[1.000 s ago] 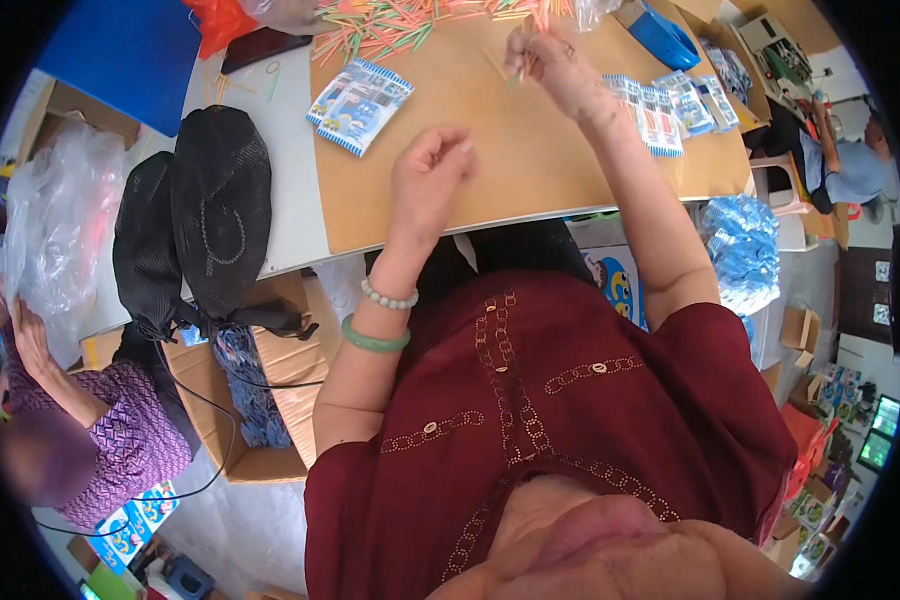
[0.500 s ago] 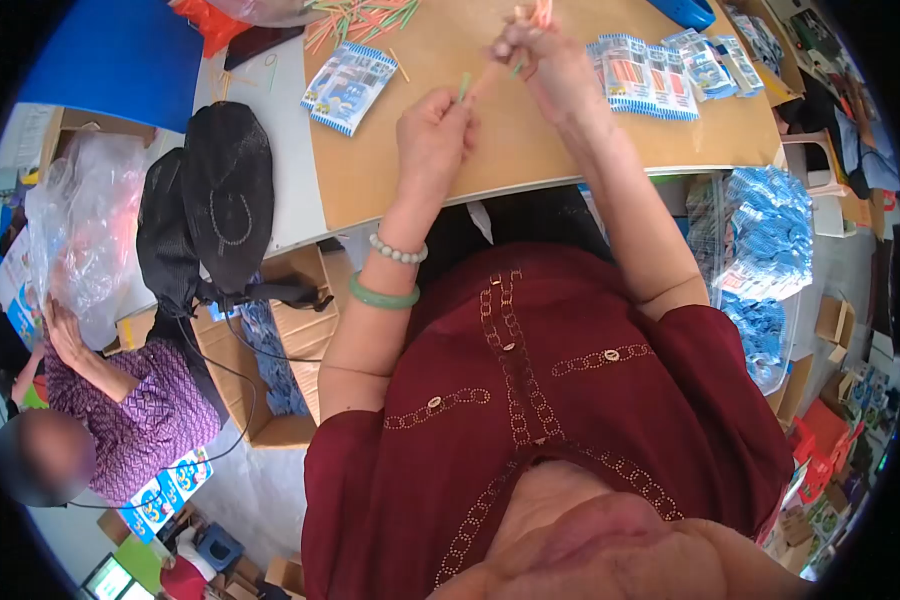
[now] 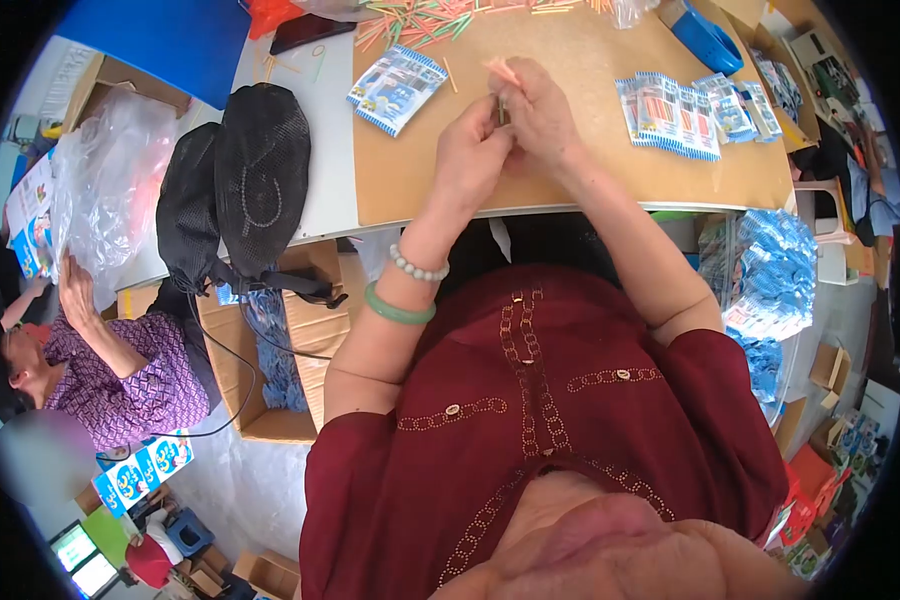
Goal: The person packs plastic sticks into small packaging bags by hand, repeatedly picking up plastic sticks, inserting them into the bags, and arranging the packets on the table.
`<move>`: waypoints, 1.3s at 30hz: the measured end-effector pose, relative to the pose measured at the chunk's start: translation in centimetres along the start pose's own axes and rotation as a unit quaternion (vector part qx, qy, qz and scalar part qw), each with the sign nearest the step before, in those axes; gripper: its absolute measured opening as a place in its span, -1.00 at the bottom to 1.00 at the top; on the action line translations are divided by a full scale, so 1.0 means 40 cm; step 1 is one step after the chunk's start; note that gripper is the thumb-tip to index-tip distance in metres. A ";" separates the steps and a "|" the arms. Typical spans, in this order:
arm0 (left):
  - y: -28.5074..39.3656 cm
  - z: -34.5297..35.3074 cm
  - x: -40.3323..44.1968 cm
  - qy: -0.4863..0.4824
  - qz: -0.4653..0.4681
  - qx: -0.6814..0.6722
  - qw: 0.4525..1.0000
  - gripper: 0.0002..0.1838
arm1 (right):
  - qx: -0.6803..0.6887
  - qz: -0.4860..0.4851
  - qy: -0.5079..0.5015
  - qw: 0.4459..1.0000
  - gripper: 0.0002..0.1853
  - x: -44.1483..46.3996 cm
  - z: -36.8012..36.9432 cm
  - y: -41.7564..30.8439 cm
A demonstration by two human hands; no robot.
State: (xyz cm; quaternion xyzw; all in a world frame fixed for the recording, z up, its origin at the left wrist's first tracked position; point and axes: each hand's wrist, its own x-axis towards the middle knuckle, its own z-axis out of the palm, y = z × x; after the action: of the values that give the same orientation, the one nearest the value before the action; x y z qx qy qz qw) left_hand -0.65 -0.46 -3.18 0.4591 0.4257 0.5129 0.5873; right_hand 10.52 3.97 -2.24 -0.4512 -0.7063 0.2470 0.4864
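Note:
My left hand [image 3: 468, 155], with a beaded bracelet and a green bangle [image 3: 400, 306] on its wrist, is closed around a thin green stick [image 3: 502, 112]. Close against it, my right hand [image 3: 542, 118] is closed on a small bunch of pink and orange sticks [image 3: 500, 68], whose ends stick out above the fingers. The two hands meet over the brown tabletop [image 3: 400, 190]. Left of them lies a blue-and-white packet [image 3: 398, 90]. On the right is a row of similar packets [image 3: 670, 115] with coloured sticks showing through.
Loose pink, green and orange sticks [image 3: 430, 20] cover the table's far side. A blue ring-shaped object [image 3: 708, 40] stands far right. Black mesh bags [image 3: 262, 180] lie at the left, above an open carton [image 3: 235, 400]. Another person [image 3: 130, 375] sits at the left; a bin of packets [image 3: 765, 270] stands right.
My hands have come together from apart, the right one moving down beside the left. The view has shifted, showing more of the loose sticks at the far side.

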 end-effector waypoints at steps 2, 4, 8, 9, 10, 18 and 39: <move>0.002 -0.017 -0.008 0.049 0.020 0.040 0.998 -0.86 | -0.020 -0.042 0.033 0.998 -0.81 0.058 0.006 0.024; -0.006 -0.042 -0.011 0.140 0.048 0.126 0.981 -0.84 | -0.157 -0.058 -0.050 0.985 -0.78 0.139 -0.002 0.042; -0.039 -0.099 0.003 0.095 0.020 0.178 0.979 -0.83 | -0.326 0.012 -0.230 0.917 -0.71 0.276 0.060 0.032; -0.042 -0.104 0.005 0.099 0.023 0.178 0.979 -0.83 | -0.326 0.006 -0.230 0.917 -0.71 0.305 0.078 0.071; -0.048 -0.103 0.004 0.100 0.022 0.153 0.983 -0.83 | -0.302 -0.038 -0.235 0.923 -0.68 0.323 0.102 0.125; -0.031 -0.108 -0.010 0.119 0.158 0.193 0.961 -0.90 | -0.438 -0.110 -0.351 0.821 -0.57 0.450 0.169 0.145; -0.013 -0.104 -0.032 0.112 0.165 0.192 0.961 -0.85 | -0.420 -0.165 -0.075 0.889 -0.67 0.423 -0.038 0.300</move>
State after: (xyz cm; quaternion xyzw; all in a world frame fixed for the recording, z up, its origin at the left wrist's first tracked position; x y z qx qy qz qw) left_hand -4.73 -1.34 -4.53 0.5668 0.4975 0.5593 0.3440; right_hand 14.63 24.35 -3.23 -0.4707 -0.8427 -0.1229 0.2307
